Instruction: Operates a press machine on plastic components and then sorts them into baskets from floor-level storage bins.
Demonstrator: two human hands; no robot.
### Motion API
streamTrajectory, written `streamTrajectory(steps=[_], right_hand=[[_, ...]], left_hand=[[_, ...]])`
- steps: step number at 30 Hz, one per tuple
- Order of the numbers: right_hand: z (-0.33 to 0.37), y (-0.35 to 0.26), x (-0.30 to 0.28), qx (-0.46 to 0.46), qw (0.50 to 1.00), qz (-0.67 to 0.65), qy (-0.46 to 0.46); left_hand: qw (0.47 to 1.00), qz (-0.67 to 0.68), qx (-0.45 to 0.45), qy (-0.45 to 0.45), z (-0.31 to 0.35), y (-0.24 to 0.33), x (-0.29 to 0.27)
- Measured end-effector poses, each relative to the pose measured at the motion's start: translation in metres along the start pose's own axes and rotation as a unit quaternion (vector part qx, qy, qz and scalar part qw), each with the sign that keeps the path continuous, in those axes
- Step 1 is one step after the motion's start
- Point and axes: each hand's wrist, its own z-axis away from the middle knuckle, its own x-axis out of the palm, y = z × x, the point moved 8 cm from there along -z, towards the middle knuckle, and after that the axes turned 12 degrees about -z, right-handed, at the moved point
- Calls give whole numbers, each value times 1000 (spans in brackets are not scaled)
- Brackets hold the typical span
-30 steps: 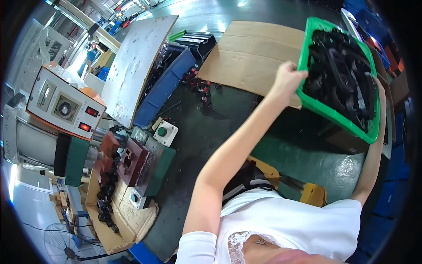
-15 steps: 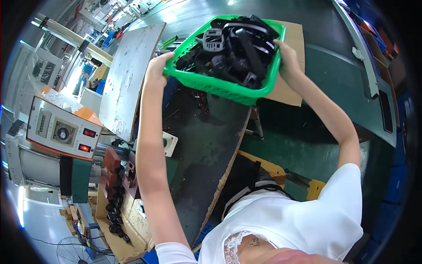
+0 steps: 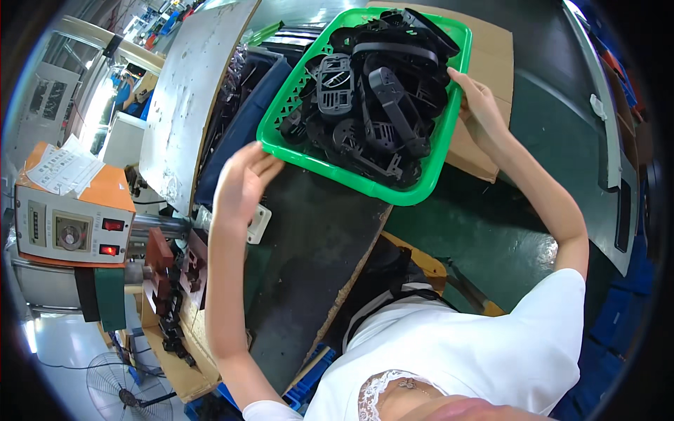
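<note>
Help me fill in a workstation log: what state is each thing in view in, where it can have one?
Green plastic rectangular basket, heaped with black plastic parts
Bare left hand, open, at basket's near-left corner
Bare right hand, closed on basket's right rim
Lower red rectangular switch, lit
Upper red rectangular switch, apparently unlit
Blue plastic bin, holding dark parts
Wire-caged metal fan, spinning or stopped unclear
</note>
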Motion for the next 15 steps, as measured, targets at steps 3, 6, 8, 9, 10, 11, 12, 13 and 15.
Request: streamTrajectory(steps=[3,6,8,9,10,11,12,13,15], right_hand=[[5,-12,-9,-24,987,157,-10],[3,-33,-21,-127,964,232,-13],[-3,-59,-34,-267,936,228,0],[-12,-73,-44,-322,919,229,17],[-23,-86,-52,-374,899,227,31],[-44,-94,-61,-327,892,309,33],[-58,-98,-61,-329,893,307,34],[-70,-102,-58,-340,890,303,32],[-96,-107,-60,-353,886,299,29]], left_hand=[[993,69,-83,-42,28,-19,45],[991,100,-78,-44,36,-33,81],[993,108,-48,-14,33,-29,85],[994,99,-38,6,30,-27,82],[995,89,-28,29,28,-25,78],[995,87,-29,39,27,-23,76],[995,85,-27,39,26,-19,76],[995,93,-25,28,25,-14,75],[995,96,-29,16,22,3,76]])
